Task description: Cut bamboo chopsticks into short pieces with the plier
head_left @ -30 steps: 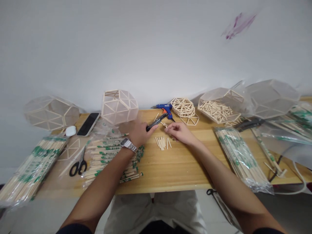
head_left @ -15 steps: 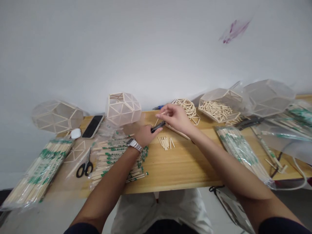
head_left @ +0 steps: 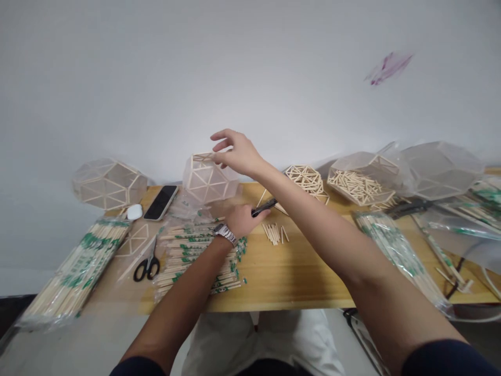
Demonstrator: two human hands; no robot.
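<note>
My right hand [head_left: 237,152] is raised over the top of a stick-framed polyhedron [head_left: 207,183] with clear film sides, near the table's back edge. Its thumb and fingers pinch what looks like a short wooden stick at the frame's top rim, with one finger stretched out. Resting on the wooden table [head_left: 297,271], my left hand [head_left: 243,219] grips a black cutting tool [head_left: 265,207] and wears a metal watch [head_left: 226,233]. A small pile of cut sticks [head_left: 275,233] lies just right of the left hand.
Bagged chopsticks lie at left [head_left: 74,269], centre-left [head_left: 188,256] and right [head_left: 399,256]. Scissors [head_left: 147,266], a phone [head_left: 160,195] and a white case [head_left: 134,212] sit left. More polyhedra [head_left: 109,183] [head_left: 438,167], flat lattices [head_left: 307,178] and a stick-filled shell [head_left: 358,180] line the back.
My right hand rose from the table beside the cut sticks and swung up and left to the polyhedron's top. The left hand kept its grip on the black tool.
</note>
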